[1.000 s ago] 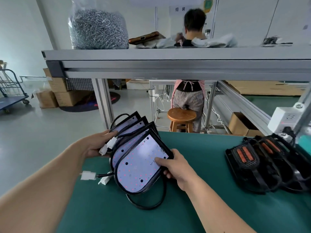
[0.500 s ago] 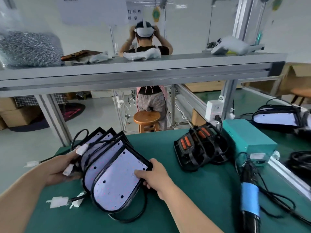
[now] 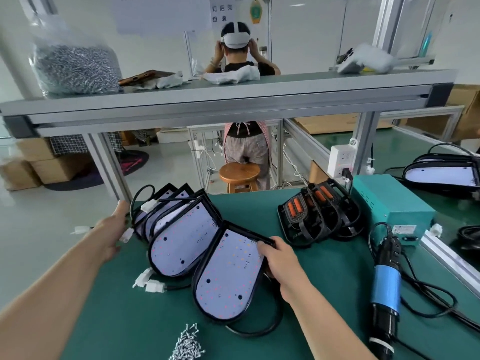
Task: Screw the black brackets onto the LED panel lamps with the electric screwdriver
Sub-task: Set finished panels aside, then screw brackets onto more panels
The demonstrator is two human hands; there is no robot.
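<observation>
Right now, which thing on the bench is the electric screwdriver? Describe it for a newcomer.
Start at the green bench mat, then find the teal power box at its right side. Just in front of that box lies the electric screwdriver. Unlike the flat lamps and brackets to its left, it is a long black barrel with a bright blue band and a cable.

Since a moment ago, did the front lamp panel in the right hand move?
Yes. The front LED panel lamp, held by the right hand, has slid off the stack of lamps rightward, closer to the black brackets.
</observation>
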